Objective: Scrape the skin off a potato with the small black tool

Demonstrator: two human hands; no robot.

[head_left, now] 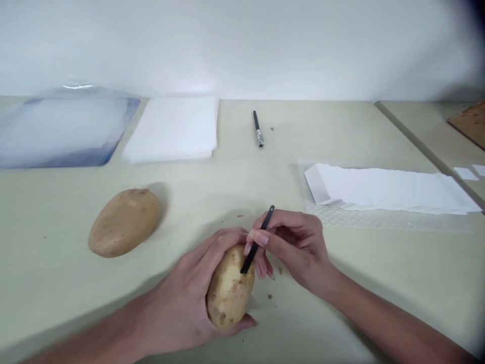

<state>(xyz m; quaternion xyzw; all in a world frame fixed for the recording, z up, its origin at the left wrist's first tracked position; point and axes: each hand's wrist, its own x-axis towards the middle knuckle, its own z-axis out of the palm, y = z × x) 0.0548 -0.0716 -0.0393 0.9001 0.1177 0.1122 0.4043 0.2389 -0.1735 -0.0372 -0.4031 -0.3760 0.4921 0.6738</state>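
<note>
The pale wall (242, 48) stood at 12 o'clock, meeting the far edge of the tabletop (197, 197); a dark seam (417, 141) crossed it at 2 o'clock. From the held potato, a blue-edged clear plastic packet (113, 151) lay at 10 o'clock with whitish sheets showing in it. Fanned white cards (386, 189) lay on clear textured plastic (386, 220) at 2 o'clock, and a white sheet stack (174, 129) at 11. Between stack and cards, tabletop stretched back around a black-and-silver pen-like tool (258, 129) at 12.

The left hand (185, 298) had its grip curled around the held potato (230, 290), near the bottom centre. The loose potato (125, 222) sat apart at 10 o'clock. The right hand (295, 242) had its grip pinched closed on a slim black tool (258, 240), tilted, its lower end at the potato's pale patch. Small brown crumbs (270, 297) lay nearby, at 3.
</note>
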